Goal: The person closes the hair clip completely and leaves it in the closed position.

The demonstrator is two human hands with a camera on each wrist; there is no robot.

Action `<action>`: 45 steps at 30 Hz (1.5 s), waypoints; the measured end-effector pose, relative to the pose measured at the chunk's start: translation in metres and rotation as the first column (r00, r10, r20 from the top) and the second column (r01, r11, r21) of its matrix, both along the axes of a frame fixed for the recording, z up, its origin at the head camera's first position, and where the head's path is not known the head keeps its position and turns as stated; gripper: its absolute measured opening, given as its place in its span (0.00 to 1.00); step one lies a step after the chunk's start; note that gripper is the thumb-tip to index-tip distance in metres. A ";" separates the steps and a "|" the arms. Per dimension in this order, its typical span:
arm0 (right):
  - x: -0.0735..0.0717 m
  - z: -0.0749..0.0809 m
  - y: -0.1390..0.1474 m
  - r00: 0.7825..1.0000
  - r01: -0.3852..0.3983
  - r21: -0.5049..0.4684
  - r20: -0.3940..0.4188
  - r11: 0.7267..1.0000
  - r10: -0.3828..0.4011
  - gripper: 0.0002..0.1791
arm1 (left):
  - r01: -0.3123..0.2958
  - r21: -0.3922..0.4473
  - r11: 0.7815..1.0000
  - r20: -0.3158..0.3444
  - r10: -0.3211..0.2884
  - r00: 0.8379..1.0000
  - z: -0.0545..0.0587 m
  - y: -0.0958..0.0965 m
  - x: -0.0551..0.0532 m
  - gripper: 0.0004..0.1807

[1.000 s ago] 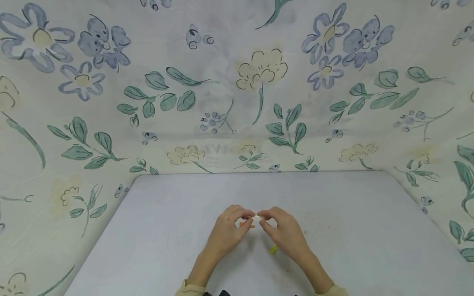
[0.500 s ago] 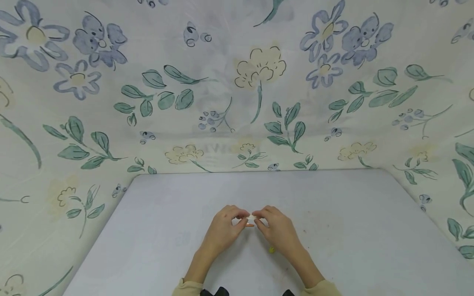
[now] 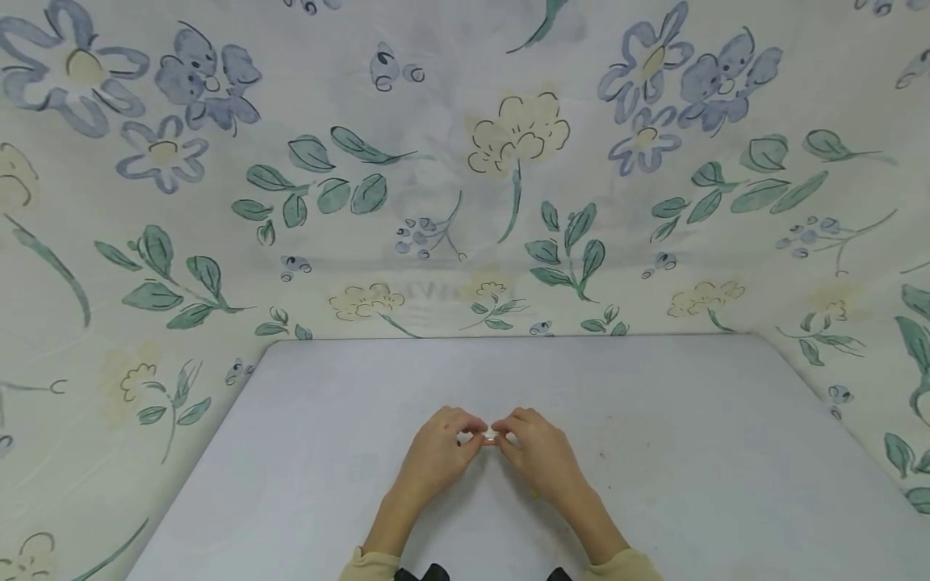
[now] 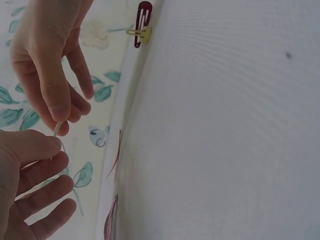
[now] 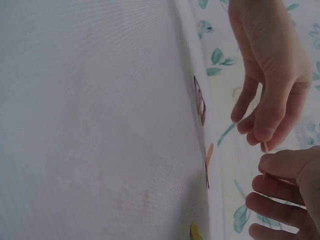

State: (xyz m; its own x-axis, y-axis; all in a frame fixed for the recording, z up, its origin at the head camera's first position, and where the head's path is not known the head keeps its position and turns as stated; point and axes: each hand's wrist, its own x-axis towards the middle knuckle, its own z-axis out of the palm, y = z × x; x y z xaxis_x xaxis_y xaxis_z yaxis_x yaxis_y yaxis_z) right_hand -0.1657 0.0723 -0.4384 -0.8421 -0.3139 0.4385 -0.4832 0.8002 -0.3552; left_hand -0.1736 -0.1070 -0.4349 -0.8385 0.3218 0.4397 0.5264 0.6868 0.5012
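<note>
Between both hands is a small, thin white hair clip [image 4: 58, 128], seen nearly edge-on. My left hand [image 3: 436, 448] pinches one end between thumb and forefinger. The other end is pinched by my right hand [image 3: 545, 456], its other fingers loosely bent. Both hands are just above the table, fingertips close together and covering most of the clip. An orange hair clip [image 3: 490, 442] shows right by the fingertips in the head view. A yellow hair clip [image 4: 146, 34] and a dark red snap clip [image 4: 144, 12] overlap on the table, mostly hidden by my right hand in the head view.
Another dark, reddish-purple clip [image 5: 201, 105] lies near the orange one in the right wrist view. The white table [image 3: 334, 387] has small dark specks on its right side. A flower-printed cloth [image 3: 436, 202] stands around its back and sides.
Both hands have shifted slightly left and lower, with fingertips closer together over the white clip. The yellow clip has become almost covered by my right hand.
</note>
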 end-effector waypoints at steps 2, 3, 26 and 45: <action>0.000 0.000 -0.001 1.000 0.001 0.018 0.021 1.000 -0.001 0.06 | -0.006 -0.031 0.999 -0.013 0.005 1.000 -0.001 0.000 0.000 0.05; 0.000 0.000 -0.001 0.999 -0.001 0.026 0.034 1.000 0.000 0.06 | -0.008 -0.049 0.999 -0.021 0.007 1.000 -0.002 0.000 0.000 0.05; -0.006 -0.003 -0.006 0.986 -0.051 0.093 0.166 0.994 0.035 0.05 | -0.024 -0.250 0.968 0.016 0.029 0.999 -0.004 0.002 -0.001 0.03; -0.005 -0.009 -0.009 0.988 -0.038 0.114 0.150 0.993 0.021 0.05 | -0.054 -0.291 0.955 -0.003 0.056 0.998 -0.008 0.005 0.001 0.04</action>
